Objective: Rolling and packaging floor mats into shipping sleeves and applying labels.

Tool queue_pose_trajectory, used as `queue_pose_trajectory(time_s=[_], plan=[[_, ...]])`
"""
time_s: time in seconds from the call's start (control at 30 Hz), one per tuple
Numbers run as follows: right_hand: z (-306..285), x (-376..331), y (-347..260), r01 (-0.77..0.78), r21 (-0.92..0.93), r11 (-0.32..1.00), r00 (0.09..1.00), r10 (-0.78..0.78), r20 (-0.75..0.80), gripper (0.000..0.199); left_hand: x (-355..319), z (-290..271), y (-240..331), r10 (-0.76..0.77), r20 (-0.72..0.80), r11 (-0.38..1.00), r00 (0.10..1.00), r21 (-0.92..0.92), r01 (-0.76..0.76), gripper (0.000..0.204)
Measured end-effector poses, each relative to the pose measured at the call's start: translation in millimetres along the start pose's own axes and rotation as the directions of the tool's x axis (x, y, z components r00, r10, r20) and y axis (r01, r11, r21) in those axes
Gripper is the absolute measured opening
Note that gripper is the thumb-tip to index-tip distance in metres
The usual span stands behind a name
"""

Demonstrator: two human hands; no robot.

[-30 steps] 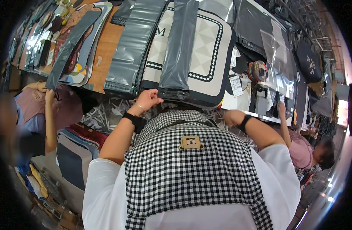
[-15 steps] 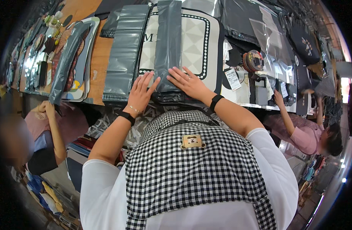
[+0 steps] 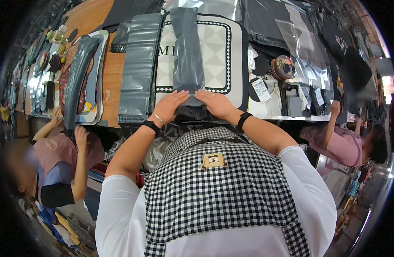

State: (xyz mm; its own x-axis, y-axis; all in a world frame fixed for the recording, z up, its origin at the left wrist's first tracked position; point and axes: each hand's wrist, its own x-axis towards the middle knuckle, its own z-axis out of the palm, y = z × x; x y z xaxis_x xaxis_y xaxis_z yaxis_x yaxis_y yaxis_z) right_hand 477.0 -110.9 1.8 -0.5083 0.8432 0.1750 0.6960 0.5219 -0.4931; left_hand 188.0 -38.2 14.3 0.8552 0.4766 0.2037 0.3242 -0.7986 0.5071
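Note:
A long, narrow grey plastic-wrapped package (image 3: 187,47) lies over a cream mat (image 3: 216,51) with a black-and-white checked border line and dark edge. My left hand (image 3: 172,105) touches the package's near end from the left, its fingers stretched out and lying on the plastic. From the right, my right hand (image 3: 217,103) rests on the same end, fingers also extended. Their fingertips point toward each other with a small gap between. Both thumbs are mostly hidden. Below the hands, crumpled dark plastic shows at the near edge of the mat.
Left of the mat lies a stack of grey plastic bags (image 3: 138,68) on the wooden table (image 3: 113,79). A tape roll (image 3: 282,67) and labelled packages sit to the right. Co-workers stand at either side; the left one handles a rolled grey package (image 3: 79,73).
My hands have slid together toward the package's near end, from lying spread on it. The package has shifted slightly toward me. The left co-worker's hands have moved apart.

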Motion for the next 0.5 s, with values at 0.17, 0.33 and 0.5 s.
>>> queue_pose_trajectory(time_s=[0.17,0.33,0.5], plan=[[-4,27,5,-0.557,0.464,0.689,0.819,0.547,0.173,0.036,24,2,12,-0.698,-0.035,0.685,0.715,-0.322,0.653,0.057],[4,40,20,-0.865,0.501,-0.007,0.379,0.645,0.664,0.051,45,28,7,-0.79,-0.144,0.613,0.595,-0.186,0.768,0.03],[-23,5,36,-0.873,0.486,-0.043,0.368,0.597,0.713,0.043,62,12,38,-0.254,-0.517,0.913,0.817,0.151,0.38,0.049]])
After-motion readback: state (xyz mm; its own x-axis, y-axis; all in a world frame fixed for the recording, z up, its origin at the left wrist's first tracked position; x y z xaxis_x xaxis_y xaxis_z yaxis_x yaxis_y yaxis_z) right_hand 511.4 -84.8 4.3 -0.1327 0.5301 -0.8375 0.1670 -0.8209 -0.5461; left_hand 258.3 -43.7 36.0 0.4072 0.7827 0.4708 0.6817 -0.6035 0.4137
